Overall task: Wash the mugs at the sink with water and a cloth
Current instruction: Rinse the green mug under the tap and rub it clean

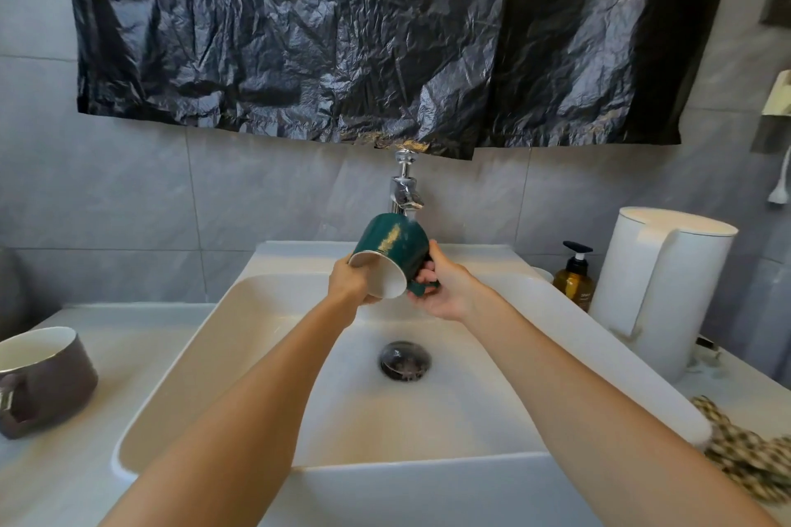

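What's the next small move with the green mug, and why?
Probably roll the green mug mouth-up under the tap: the right hand grips its handle, the left hand holds the rim, and its mouth faces down, away from the spout.

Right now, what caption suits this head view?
Under the tap, the left hand and right hand hold a green mug; a brown mug sits aside.

The green mug (391,246), gold-flecked, is white inside. At eight o'clock sits a brown mug (47,381); at four o'clock, a beige-and-black checked cloth (744,458).

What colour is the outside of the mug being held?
Dark green mug with a gold speckled patch; head view.
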Tool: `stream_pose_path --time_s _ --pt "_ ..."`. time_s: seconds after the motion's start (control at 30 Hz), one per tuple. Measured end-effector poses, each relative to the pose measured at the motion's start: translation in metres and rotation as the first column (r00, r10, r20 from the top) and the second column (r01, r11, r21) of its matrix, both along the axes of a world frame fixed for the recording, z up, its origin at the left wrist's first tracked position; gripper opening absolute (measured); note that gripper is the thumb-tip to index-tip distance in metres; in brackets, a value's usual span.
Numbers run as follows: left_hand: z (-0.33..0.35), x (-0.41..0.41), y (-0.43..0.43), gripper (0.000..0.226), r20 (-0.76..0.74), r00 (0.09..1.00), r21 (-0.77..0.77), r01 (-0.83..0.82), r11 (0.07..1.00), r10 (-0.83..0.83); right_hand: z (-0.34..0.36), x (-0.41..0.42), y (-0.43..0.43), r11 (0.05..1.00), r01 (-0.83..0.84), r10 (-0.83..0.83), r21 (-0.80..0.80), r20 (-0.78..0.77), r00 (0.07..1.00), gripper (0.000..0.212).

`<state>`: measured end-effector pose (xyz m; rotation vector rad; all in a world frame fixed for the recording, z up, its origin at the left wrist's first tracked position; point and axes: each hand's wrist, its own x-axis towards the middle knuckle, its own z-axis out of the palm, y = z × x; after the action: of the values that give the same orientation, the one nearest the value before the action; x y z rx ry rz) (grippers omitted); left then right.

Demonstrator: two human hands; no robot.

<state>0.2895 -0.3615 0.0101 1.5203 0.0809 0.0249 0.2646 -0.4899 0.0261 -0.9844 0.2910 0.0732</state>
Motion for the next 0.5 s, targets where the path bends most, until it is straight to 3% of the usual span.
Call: stream_pose_path --time_s 0.1,0.2,0.33,0.4,0.5 --pt "0.0 0.005 0.002 0.05 0.02 0.987 0.149 0.152 0.977 -0.156 0.009 -0.003 -0.013 0.998 0.016 -0.015 0.067 -0.026 1.0 0.041" --pt "0.01 0.002 -0.001 0.067 0.06 0.941 0.258 0.307 0.916 -0.332 0.011 -0.005 -0.029 1.0 -0.022 0.022 0.003 -0.02 1.0 0.031" --pt "0.022 -0.005 -0.006 0.063 0.094 0.899 0.178 0.407 0.896 -0.427 0.009 -0.013 -0.028 1.0 -0.025 0.025 -0.015 0.023 0.999 0.016" --pt "0.019 -0.007 -0.012 0.064 0.172 0.885 0.293 0.374 0.88 -0.433 0.009 -0.013 -0.022 0.998 -0.025 0.029 -0.057 0.06 0.998 0.015" --pt "0.002 0.001 -0.019 0.06 0.328 0.882 0.53 0.125 0.839 -0.338 0.008 -0.011 -0.014 0.99 -0.022 0.039 -0.142 0.116 0.992 0.021"
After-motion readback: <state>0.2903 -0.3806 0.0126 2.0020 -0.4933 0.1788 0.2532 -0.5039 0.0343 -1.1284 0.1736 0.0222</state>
